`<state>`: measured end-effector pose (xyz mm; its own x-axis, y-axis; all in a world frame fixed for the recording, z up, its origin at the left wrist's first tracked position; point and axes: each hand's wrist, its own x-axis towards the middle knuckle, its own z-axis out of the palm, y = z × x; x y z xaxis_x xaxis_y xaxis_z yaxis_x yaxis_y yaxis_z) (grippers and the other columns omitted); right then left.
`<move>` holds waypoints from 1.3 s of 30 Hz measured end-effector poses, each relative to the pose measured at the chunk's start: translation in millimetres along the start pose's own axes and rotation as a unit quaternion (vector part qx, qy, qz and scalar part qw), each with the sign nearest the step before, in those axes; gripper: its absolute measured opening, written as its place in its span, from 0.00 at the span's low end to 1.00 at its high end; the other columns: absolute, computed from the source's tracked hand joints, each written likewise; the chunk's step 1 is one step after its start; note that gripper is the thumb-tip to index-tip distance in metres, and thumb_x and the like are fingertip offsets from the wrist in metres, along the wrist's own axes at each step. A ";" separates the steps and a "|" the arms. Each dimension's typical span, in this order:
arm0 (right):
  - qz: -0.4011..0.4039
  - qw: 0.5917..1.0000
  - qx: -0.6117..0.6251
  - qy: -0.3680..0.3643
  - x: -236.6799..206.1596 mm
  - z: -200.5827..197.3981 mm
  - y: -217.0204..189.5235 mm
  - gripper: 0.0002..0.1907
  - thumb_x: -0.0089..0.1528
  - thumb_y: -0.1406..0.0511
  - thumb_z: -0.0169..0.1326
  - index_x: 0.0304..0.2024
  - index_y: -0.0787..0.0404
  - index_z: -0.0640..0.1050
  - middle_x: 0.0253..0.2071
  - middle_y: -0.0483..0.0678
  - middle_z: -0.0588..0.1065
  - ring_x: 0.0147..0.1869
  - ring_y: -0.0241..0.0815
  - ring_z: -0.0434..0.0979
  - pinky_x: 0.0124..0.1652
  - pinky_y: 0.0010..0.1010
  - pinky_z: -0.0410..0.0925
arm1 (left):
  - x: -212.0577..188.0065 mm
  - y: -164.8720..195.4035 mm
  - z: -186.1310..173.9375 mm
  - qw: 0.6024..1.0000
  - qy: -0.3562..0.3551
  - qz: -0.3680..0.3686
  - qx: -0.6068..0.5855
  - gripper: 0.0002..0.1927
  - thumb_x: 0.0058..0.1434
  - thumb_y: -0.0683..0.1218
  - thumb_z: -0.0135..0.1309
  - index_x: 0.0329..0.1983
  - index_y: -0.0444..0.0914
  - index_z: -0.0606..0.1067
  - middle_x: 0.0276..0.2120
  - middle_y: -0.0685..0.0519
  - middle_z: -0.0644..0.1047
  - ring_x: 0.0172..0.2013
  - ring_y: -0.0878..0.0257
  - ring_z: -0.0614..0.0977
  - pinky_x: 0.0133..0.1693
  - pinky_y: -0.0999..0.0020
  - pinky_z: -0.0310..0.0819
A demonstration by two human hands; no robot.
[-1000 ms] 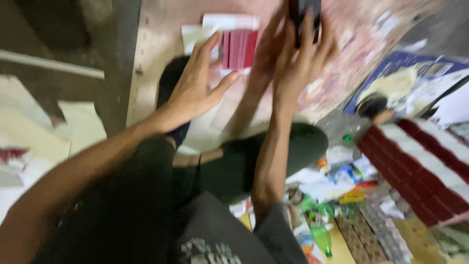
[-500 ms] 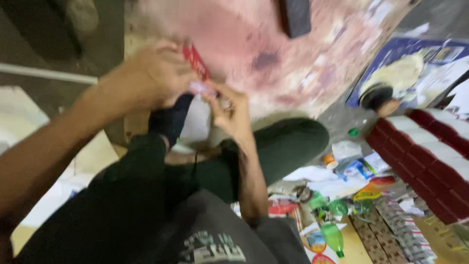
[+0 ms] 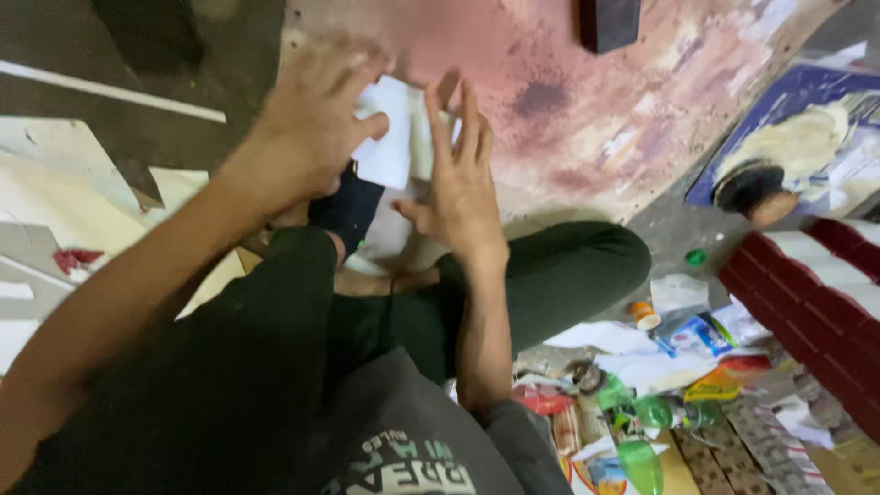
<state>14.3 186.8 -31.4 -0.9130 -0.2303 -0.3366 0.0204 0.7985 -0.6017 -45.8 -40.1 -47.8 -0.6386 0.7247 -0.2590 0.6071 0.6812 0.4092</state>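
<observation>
I sit cross-legged on the floor in dark trousers. My left hand (image 3: 316,119) lies spread on white paper pieces (image 3: 390,137) that rest on a stained pinkish board (image 3: 596,101), its fingers pressing the upper left part. My right hand (image 3: 458,179) is flat beside it, fingers apart, touching the paper's right edge. Neither hand grips anything. A dark sock on my foot (image 3: 348,206) shows just below the paper.
A black block (image 3: 610,20) sits at the board's top. A blue printed sheet with a round dark object (image 3: 747,183) lies right. A stack of red and white packs (image 3: 816,293) and littered bottles and wrappers (image 3: 660,403) fill the lower right. Pale cardboard (image 3: 55,211) lies left.
Half a second ago my hands were together holding a small red pack near my knee. Now both are spread flat on the white paper, and the red pack is out of sight.
</observation>
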 end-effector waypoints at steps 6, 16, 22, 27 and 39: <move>0.007 0.998 -0.056 0.003 4.3 4.1 -4.5 0.64 0.48 0.70 0.72 0.79 0.55 0.47 0.63 0.61 0.69 0.65 0.62 0.71 0.65 0.50 0.65 | 27.1 5.8 -17.2 0.994 0.003 0.082 0.078 0.31 0.34 0.48 0.65 0.47 0.47 0.83 0.53 0.45 0.75 0.59 0.50 0.74 0.63 0.52 0.64; -0.047 0.989 0.135 0.042 -9.5 30.1 19.6 0.68 0.46 0.72 0.73 0.77 0.59 0.43 0.69 0.63 0.64 0.74 0.62 0.58 0.68 0.50 0.59 | 27.7 -17.1 -23.2 0.994 -0.043 0.071 -0.067 0.28 0.41 0.48 0.71 0.49 0.46 0.82 0.57 0.48 0.74 0.58 0.52 0.77 0.57 0.61 0.74; 0.319 0.736 0.571 0.173 -18.6 45.4 49.8 0.10 0.69 0.69 0.65 0.43 0.73 0.81 0.35 0.53 0.76 0.37 0.42 0.73 0.38 0.34 0.70 | 32.7 -24.1 -14.6 0.991 -0.071 0.082 -0.083 0.28 0.43 0.47 0.71 0.50 0.47 0.81 0.58 0.45 0.73 0.57 0.50 0.76 0.51 0.60 0.75; 0.157 0.927 0.068 0.335 -2.9 35.3 80.6 0.06 0.63 0.69 0.64 0.37 0.68 0.81 0.32 0.50 0.77 0.33 0.38 0.76 0.34 0.32 0.71 | 64.3 20.1 7.2 0.998 0.044 0.023 -0.042 0.28 0.50 0.47 0.65 0.57 0.39 0.78 0.62 0.39 0.71 0.61 0.44 0.73 0.58 0.55 0.70; 0.088 0.902 -0.245 0.345 39.9 36.1 32.5 0.08 0.56 0.74 0.62 0.38 0.66 0.78 0.36 0.58 0.76 0.36 0.56 0.78 0.38 0.40 0.71 | 59.2 -9.8 -2.8 0.944 0.019 -0.051 -0.326 0.31 0.53 0.50 0.67 0.58 0.33 0.76 0.56 0.35 0.69 0.57 0.40 0.73 0.57 0.50 0.68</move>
<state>-6.8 183.5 -90.6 -0.9526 0.1909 0.2369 0.1627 0.9776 -0.1337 -90.9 -4.2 -64.7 -0.7019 0.6464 -0.2990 0.1303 0.5293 0.8384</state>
